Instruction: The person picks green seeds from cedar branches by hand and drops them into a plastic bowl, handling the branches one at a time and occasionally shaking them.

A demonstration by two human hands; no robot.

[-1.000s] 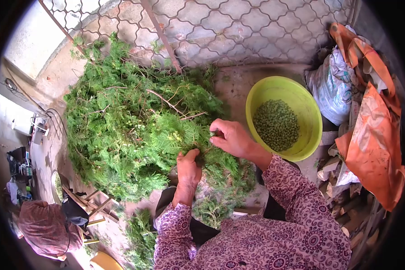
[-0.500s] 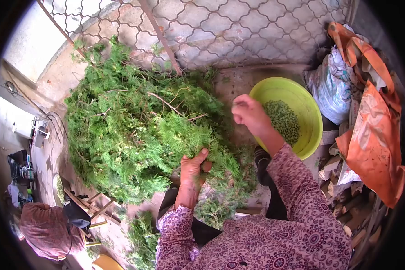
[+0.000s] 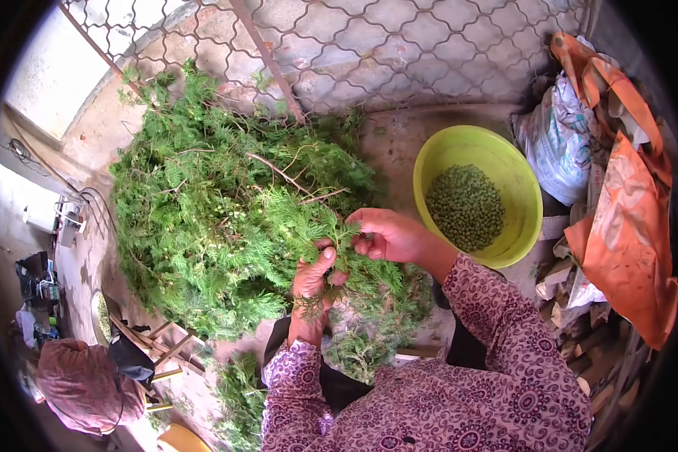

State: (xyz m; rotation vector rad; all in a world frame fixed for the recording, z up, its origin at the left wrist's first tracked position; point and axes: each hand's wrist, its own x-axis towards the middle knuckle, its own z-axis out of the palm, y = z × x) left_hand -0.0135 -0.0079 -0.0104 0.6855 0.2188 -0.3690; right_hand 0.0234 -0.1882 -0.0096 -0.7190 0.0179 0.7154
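Note:
A big heap of feathery evergreen branches (image 3: 203, 203) lies in front of me. My left hand (image 3: 313, 279) is closed around an evergreen sprig (image 3: 337, 232) at the heap's near right edge, thumb pointing up. Close beside it, my right hand (image 3: 395, 239) pinches at the same sprig with thumb and forefinger, its other fingers curled. What exactly sits between those fingertips is partly hidden by the foliage. To the right stands a yellow-green basin (image 3: 521, 188), holding a layer of small round green cones or berries (image 3: 465, 207).
A metal lattice (image 3: 399, 45) runs along the back. At right are a white sack (image 3: 554, 151), an orange tarp (image 3: 629, 241) and stacked wood (image 3: 595, 350). Another person (image 3: 87, 384) sits at lower left, near a yellow container (image 3: 182, 438). Loose greenery (image 3: 237, 392) lies on the floor.
My right hand has moved left from over the basin's edge to the sprig by my left hand. The left hand has stayed nearly in place, with a sprig now raised between both hands.

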